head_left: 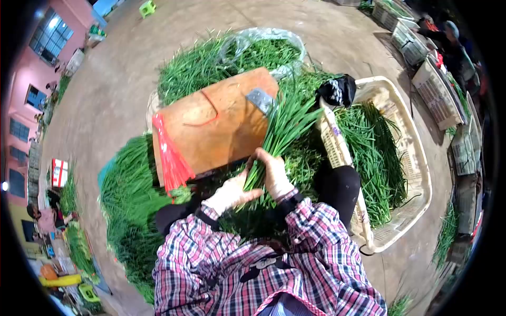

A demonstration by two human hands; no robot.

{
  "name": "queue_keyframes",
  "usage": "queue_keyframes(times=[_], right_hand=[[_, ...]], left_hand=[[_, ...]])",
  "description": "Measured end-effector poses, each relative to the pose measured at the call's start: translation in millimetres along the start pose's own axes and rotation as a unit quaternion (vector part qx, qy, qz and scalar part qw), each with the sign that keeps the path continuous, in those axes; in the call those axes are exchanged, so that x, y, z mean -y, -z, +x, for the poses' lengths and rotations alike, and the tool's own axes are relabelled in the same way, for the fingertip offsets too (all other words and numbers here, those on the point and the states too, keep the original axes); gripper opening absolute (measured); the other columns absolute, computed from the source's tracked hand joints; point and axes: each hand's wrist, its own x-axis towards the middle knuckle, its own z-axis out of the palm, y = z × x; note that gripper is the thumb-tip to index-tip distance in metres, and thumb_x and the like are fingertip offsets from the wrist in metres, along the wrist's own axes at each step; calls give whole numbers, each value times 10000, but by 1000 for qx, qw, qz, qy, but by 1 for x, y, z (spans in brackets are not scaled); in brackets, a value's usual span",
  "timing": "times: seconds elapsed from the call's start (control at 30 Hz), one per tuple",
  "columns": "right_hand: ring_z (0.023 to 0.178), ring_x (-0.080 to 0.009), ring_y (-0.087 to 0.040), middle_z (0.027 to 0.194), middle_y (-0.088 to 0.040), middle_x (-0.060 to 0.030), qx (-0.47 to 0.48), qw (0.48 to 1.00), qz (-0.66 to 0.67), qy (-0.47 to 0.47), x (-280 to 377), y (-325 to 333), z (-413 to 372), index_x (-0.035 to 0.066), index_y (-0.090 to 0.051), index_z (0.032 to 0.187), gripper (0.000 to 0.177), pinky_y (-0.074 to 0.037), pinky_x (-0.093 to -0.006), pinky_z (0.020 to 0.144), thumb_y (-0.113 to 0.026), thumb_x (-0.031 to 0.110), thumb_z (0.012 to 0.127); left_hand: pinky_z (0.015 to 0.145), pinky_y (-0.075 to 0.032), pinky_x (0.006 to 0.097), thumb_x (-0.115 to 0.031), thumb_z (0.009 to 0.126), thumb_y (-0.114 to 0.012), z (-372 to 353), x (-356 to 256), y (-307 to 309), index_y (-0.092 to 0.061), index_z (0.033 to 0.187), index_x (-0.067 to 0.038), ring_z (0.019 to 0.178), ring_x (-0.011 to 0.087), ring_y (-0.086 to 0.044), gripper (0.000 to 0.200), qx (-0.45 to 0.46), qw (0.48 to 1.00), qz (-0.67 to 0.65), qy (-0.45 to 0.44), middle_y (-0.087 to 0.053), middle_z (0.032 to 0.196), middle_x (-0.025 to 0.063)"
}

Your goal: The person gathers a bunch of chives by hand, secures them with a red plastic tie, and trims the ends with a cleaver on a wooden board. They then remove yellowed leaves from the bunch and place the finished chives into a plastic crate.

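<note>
Between my two hands is a bunch of chives [290, 118], its long green leaves fanning up and to the right. My left hand [232, 193] is closed around the lower stalks, thumb in front. Higher up, my right hand [274, 174] grips the same bunch from the right side. Just beyond is a worn wooden board [219, 131], with a bundle of red plastic strips [171, 155] hanging over its left edge. A thin red strip [213, 108] and a grey piece of plastic or metal [260, 99] lie on the board.
A cream plastic crate [416, 174] of chives stands at my right, a black bag [337, 90] on its corner. Heaped chives [132, 195] lie at my left. Behind the board is a clear plastic bag [300, 45] around more greens. A person [453, 47] is by crates at far right.
</note>
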Motion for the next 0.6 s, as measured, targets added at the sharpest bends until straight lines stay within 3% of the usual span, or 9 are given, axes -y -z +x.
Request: queue_keyframes(times=[0.03, 0.17, 0.23, 0.27, 0.37, 0.4, 0.5, 0.53, 0.6], right_hand=[[680, -220, -632, 745, -642, -90, 9, 999, 37, -13, -1, 0, 1, 16, -616, 829, 158, -528, -347, 654, -684, 158, 841], [693, -230, -636, 798, -628, -77, -8, 993, 118, -16, 0, -1, -1, 51, -578, 976, 213, -558, -390, 676, -713, 89, 817], [708, -225, -636, 801, -625, -72, -11, 989, 147, 3, -1, -3, -2, 51, -580, 978, 208, -564, -396, 702, -710, 82, 819], [726, -221, -634, 798, -627, -71, 9, 987, 159, -8, -3, 0, 0, 39, -600, 954, 179, -567, -402, 727, -711, 78, 820], [702, -225, -632, 761, -633, -81, 3, 987, 161, -27, -5, -2, -2, 13, -623, 861, 122, -566, -398, 711, -715, 84, 824], [639, -198, -614, 773, -636, -52, 7, 984, 173, -28, -12, -2, 2, 67, -570, 954, 209, -539, -358, 611, -729, 71, 818], [768, -185, -629, 923, -650, -33, 59, 985, 157, -50, -8, -3, -6, 84, -581, 1104, 332, -543, -357, 682, -750, 106, 820], [922, -185, -609, 1037, -637, -25, 76, 986, 147, -21, -5, -2, -15, 92, -562, 1187, 419, -517, -378, 799, -760, 168, 826], [939, -129, -571, 1099, -601, 35, 96, 987, 124, -22, -8, 5, -20, 129, -528, 1167, 429, -497, -363, 839, -750, 302, 845]], left_hand=[[1058, -392, 371, -557, 748, -728, 12, 15, -11, -126, 1540, -97, 1281, 315, -491, 1096, -39, 998, 18, -40, -490, 1396, 213], [1052, -387, 336, -270, 787, -740, 35, 39, -34, -306, 1462, -62, 1218, 242, -516, 829, -33, 999, -40, 5, -544, 1337, 129], [1047, -387, 330, -222, 782, -745, 41, 53, -47, -330, 1449, -57, 1190, 211, -517, 803, -45, 981, -183, -34, -551, 1323, 93], [1016, -412, 322, -157, 762, -754, 44, 56, -52, -428, 1389, -59, 1140, 171, -531, 714, -63, 971, -228, -25, -579, 1274, 52], [974, -435, 318, -121, 743, -752, 32, 48, -43, -519, 1298, -59, 1085, 145, -550, 605, -3, 917, -399, 12, -605, 1200, 25], [864, -482, 305, -101, 742, -739, 23, 38, -41, -582, 1192, -55, 965, 121, -587, 480, -19, 876, -481, -7, -634, 1065, 5], [772, -513, 311, -50, 771, -665, 6, 27, -23, -616, 1142, -65, 858, 128, -608, 375, -28, 903, -428, 30, -650, 973, 6], [668, -534, 324, -90, 778, -695, -2, 28, -17, -617, 1121, -62, 747, 144, -613, 352, -22, 895, -446, 14, -646, 891, 11], [575, -527, 297, -149, 779, -729, -18, 16, -1, -610, 1070, -38, 660, 153, -619, 332, -41, 893, -446, 36, -635, 821, 39]])
